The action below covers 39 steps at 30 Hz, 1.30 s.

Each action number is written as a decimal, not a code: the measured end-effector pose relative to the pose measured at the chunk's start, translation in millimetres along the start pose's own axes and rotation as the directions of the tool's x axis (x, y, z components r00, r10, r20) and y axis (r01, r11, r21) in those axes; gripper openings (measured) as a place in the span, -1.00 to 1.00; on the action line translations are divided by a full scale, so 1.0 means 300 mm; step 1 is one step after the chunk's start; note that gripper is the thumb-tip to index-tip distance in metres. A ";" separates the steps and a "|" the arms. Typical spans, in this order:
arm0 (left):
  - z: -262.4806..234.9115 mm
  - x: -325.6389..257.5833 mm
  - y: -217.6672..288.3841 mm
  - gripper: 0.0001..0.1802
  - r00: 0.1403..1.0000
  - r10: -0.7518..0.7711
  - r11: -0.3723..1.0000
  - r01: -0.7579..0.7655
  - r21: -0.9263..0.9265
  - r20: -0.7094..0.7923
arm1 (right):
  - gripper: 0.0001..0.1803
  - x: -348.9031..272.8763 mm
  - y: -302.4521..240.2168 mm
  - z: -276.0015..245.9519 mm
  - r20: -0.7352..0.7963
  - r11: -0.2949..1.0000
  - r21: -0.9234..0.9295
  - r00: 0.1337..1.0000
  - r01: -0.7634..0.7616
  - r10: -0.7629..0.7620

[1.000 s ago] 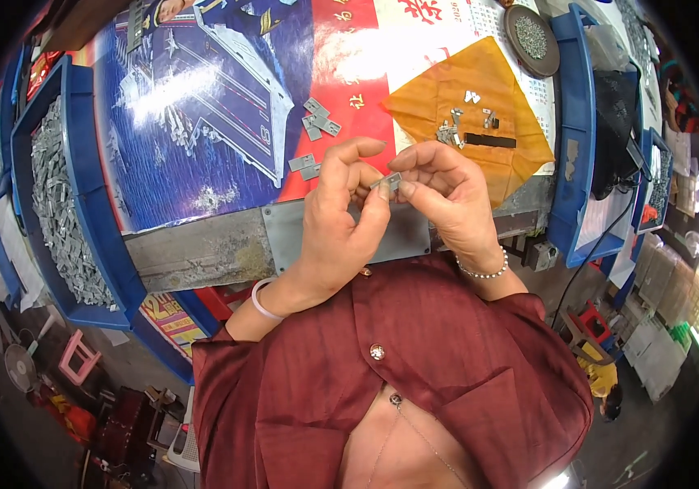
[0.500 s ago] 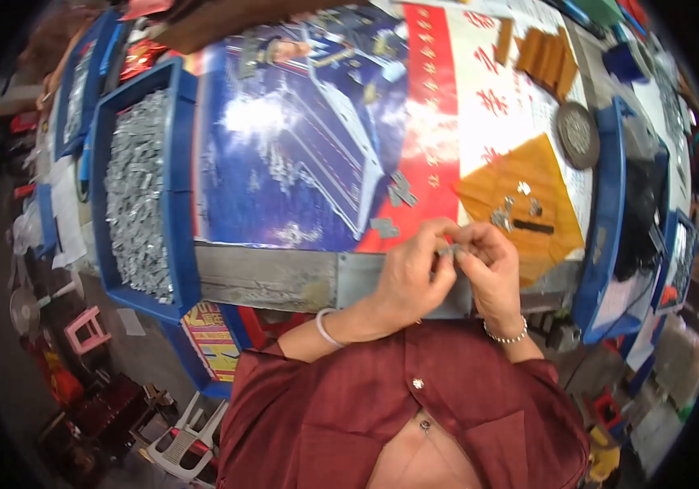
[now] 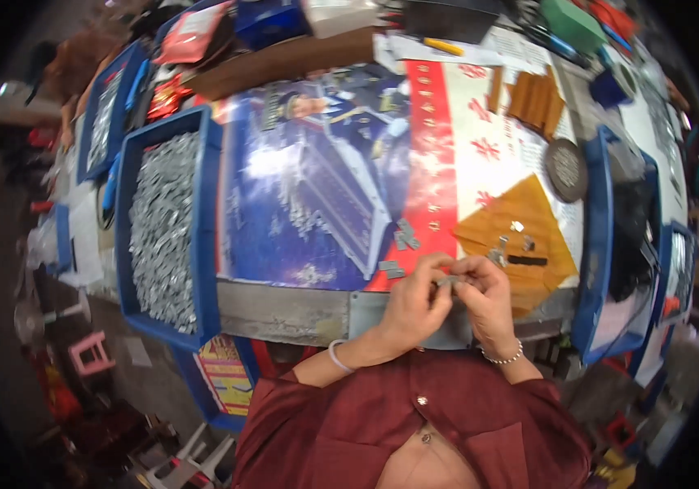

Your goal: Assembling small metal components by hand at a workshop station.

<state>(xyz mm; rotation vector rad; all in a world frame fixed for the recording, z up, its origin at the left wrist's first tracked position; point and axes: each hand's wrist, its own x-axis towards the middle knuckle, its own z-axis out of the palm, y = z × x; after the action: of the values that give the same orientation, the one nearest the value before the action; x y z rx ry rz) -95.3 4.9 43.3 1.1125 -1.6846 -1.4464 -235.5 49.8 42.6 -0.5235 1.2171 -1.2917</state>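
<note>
My left hand (image 3: 416,308) and my right hand (image 3: 488,306) meet at the table's front edge. The fingertips of both pinch a small grey metal piece (image 3: 448,280), mostly hidden by the fingers. Just beyond my left hand, several flat grey pieces (image 3: 405,235) lie loose on the red part of a poster, with more grey pieces (image 3: 391,270) closer to the fingers. To the right of my right hand is an amber sheet (image 3: 546,224). On it rest small silvery parts (image 3: 498,253) and a dark strip (image 3: 527,261).
A blue bin (image 3: 209,212) full of grey metal pieces stands at the left. At the right are another blue bin (image 3: 596,269) with black plastic in it and a round dish (image 3: 551,173) of small parts. Brown strips (image 3: 535,102) lie farther back, near a long brown bar (image 3: 284,63).
The view has tilted, so the table sits lower in the picture and more of its far side shows. Both hands keep their pinch on the small piece, with slight finger shifts.
</note>
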 end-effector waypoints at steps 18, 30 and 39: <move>-0.040 0.011 0.002 -0.57 0.949 -0.204 0.890 0.283 -0.359 0.242 | -0.82 -0.004 -0.018 0.004 0.034 0.989 0.123 0.996 -0.081 0.077; -0.068 0.021 0.017 -0.58 0.918 -0.293 0.826 0.384 -0.413 0.269 | -0.80 0.013 -0.033 -0.008 0.081 0.996 0.020 0.993 -0.090 0.088; -0.099 0.029 0.013 -0.57 0.912 -0.308 0.816 0.400 -0.417 0.272 | -0.79 0.013 -0.069 -0.049 0.161 0.894 -0.393 0.973 0.216 -0.164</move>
<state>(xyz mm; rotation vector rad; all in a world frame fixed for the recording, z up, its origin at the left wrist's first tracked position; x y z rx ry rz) -73.5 -15.8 52.1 1.0700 -1.1717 -2.1233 -258.2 45.0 53.9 -1.0350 1.3630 -1.1455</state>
